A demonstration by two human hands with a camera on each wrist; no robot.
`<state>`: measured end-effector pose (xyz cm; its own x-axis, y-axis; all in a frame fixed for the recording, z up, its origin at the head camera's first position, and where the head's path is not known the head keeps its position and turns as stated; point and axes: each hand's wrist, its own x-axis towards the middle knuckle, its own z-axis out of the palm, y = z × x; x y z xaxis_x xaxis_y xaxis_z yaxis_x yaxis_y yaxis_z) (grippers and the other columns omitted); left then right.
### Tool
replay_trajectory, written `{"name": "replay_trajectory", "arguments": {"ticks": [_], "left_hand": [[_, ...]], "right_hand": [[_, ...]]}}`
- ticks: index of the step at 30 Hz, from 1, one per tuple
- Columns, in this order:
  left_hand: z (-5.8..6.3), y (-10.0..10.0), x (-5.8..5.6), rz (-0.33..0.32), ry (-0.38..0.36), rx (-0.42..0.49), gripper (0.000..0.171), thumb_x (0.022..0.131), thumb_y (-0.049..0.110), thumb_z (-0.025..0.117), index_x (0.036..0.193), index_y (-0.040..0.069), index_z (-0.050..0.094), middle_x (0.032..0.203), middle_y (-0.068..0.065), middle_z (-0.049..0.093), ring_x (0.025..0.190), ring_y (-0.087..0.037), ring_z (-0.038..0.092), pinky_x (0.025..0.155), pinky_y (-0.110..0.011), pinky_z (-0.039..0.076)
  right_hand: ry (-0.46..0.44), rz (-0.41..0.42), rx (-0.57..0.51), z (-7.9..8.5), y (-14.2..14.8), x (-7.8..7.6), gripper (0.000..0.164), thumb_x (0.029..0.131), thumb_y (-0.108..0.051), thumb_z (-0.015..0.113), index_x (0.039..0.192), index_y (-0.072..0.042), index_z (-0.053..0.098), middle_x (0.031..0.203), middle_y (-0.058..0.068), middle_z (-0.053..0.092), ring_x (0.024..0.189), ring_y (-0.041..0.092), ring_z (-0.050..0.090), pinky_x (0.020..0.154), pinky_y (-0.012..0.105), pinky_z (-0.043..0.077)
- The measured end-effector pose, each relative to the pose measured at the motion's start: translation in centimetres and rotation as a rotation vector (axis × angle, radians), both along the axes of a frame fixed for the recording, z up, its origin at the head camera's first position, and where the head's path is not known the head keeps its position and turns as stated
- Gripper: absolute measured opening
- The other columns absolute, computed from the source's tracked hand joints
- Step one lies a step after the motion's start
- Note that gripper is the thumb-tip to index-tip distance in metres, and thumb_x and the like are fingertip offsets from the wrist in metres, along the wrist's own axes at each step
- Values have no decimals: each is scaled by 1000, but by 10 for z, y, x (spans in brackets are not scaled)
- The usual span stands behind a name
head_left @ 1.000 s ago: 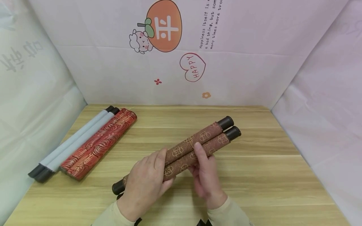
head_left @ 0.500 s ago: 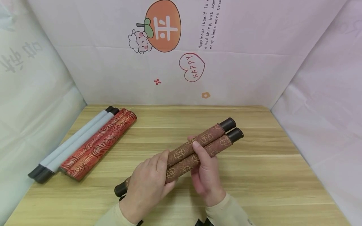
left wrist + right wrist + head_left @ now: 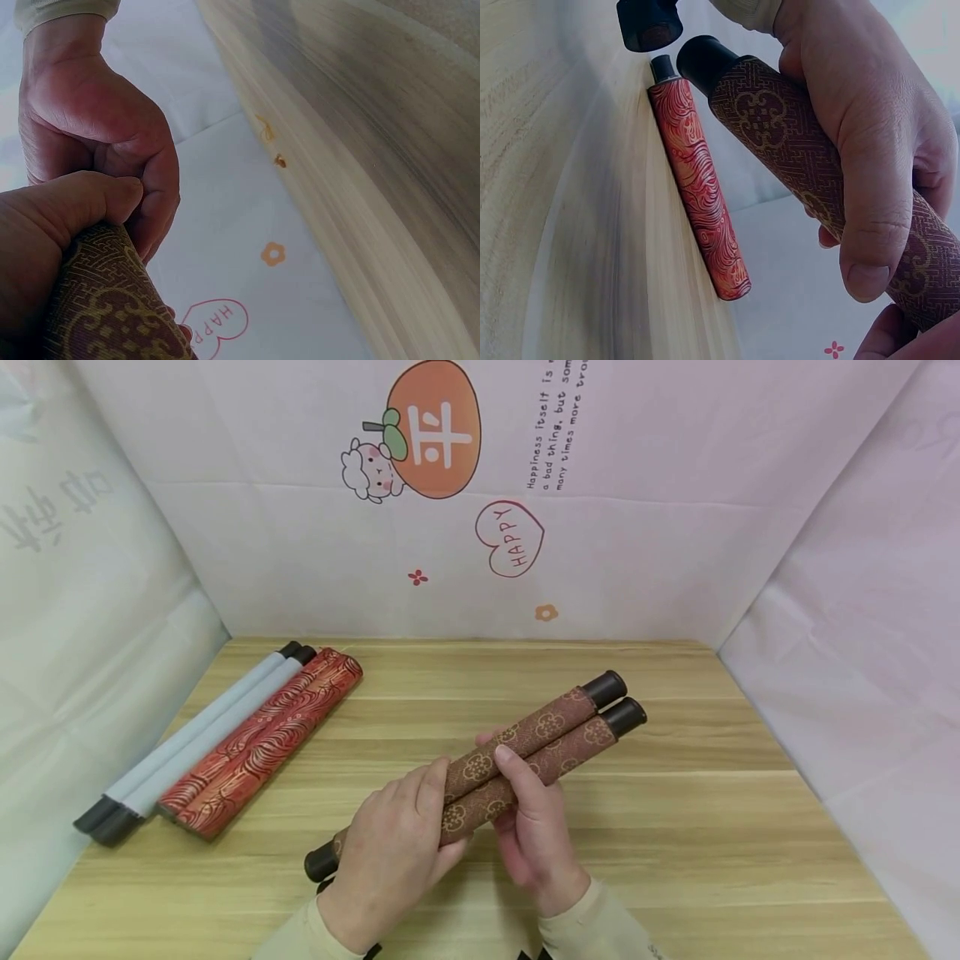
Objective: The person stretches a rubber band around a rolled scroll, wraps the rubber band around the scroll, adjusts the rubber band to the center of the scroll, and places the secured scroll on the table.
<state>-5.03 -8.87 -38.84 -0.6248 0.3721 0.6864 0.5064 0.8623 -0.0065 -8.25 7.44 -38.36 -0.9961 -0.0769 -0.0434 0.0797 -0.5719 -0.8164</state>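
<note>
Right hand has slid nearer left hand, both gripping brown scroll.

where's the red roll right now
In the head view, the red roll lies on the left side of the table, right next to the pale roll and left of the brown roll.

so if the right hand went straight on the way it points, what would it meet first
Past the brown patterned rolls it holds, the right hand would likely cross the tabletop and meet the white printed backdrop first; depth is unclear here.
</note>
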Motion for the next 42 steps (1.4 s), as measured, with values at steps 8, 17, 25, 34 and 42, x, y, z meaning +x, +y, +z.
{"name": "replay_trajectory", "arguments": {"ticks": [8,17,25,34,42], "left_hand": [[-2,-1,0,15,-15,-10,88,65,40,93,133,-4,57,107,-16,71,80,-29,72,63,-41,60],[-1,0,0,19,-31,-6,87,69,41,92,135,-3,57,108,-16,71,81,-28,72,64,-41,60],[-2,0,0,11,-53,11,88,69,39,92,137,-4,56,110,-16,71,83,-28,72,65,-41,61],[-1,0,0,1,-117,47,86,71,40,91,135,-6,56,108,-16,72,82,-25,72,67,-37,60],[0,1,1,-15,-197,113,83,70,39,91,133,-4,58,98,-8,72,75,-16,68,61,-33,58]], "right_hand": [[2,38,0,-2,0,0,23,104,-21,57,126,-13,56,124,1,69,105,13,68,90,31,60],[-37,80,43,-5,-5,4,32,104,-25,59,132,-9,56,124,4,70,112,15,68,94,29,57],[-38,99,43,-6,-4,5,35,104,-27,59,134,-9,54,126,6,70,115,16,69,98,30,56],[40,119,35,-7,6,5,34,109,-36,51,134,-13,51,126,1,69,116,14,66,103,31,51],[93,131,0,-9,6,-2,49,110,-47,43,144,-12,40,132,1,65,115,13,64,103,32,52]]}}
